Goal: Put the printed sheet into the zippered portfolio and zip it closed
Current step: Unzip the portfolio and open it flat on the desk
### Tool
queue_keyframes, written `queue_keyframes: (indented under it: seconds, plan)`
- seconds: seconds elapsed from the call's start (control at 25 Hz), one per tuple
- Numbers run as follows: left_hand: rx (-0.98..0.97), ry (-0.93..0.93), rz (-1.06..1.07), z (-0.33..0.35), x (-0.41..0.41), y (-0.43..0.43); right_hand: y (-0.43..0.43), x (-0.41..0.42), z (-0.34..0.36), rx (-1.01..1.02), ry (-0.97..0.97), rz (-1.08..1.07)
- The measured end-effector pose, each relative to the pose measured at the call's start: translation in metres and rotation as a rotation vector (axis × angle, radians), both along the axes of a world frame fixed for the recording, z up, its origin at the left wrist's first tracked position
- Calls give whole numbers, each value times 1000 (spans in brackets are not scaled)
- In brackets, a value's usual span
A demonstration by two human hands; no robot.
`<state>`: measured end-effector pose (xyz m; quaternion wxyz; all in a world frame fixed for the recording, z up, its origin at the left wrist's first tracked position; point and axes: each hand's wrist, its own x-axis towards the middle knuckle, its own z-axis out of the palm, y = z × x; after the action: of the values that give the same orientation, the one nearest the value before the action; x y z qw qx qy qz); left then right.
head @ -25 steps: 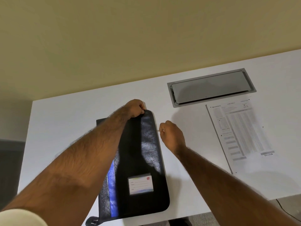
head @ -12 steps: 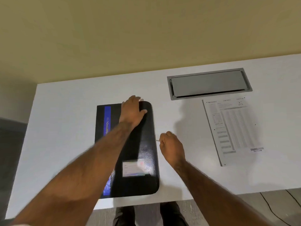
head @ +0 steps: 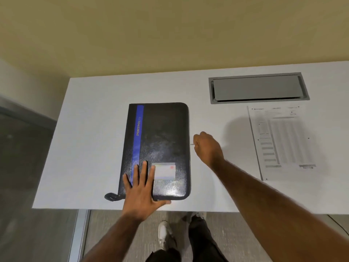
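Note:
A black zippered portfolio [head: 162, 137] with a blue stripe and a small label card lies flat on the white table [head: 90, 129]. My left hand [head: 141, 191] presses flat on its near left corner, fingers straight and spread. My right hand [head: 206, 146] sits just right of the portfolio's right edge, fingers curled, pinching a small metal zipper pull. The printed sheet [head: 281, 140] lies on the table at the right, apart from both hands.
A grey metal cable hatch [head: 258, 87] is set into the table behind the sheet. A black strap loop [head: 111, 196] sticks out at the portfolio's near left corner. The table's front edge runs just below my left hand; my legs and shoes show beneath.
My left hand slid from the portfolio's far end to its near left corner, and the cover now lies flat. My right hand kept its pinch on the zipper pull at the right edge.

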<state>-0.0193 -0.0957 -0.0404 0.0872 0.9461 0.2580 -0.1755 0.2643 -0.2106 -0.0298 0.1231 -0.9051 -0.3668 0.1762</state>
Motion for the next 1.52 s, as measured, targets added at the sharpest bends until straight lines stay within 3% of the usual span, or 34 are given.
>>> queue_keyframes:
  seconds: [0.32, 0.84, 0.96, 1.16, 1.52]
  plan:
    - [4, -39, 21, -1, 0, -3, -14, -43, -3, -21, -77, -75]
    - [-15, -13, 18, -2, -1, -4, -84, -179, -12, 17, -44, -213]
    - [-77, -109, 67, 0, -16, 4, -85, -194, -12, 33, -54, -263]
    - [-155, -173, 331, -1, -65, 29, -79, -194, -11, 24, -55, -313]
    - [-61, -136, 263, -5, -68, 33, -49, -260, -18, 123, -68, -428]
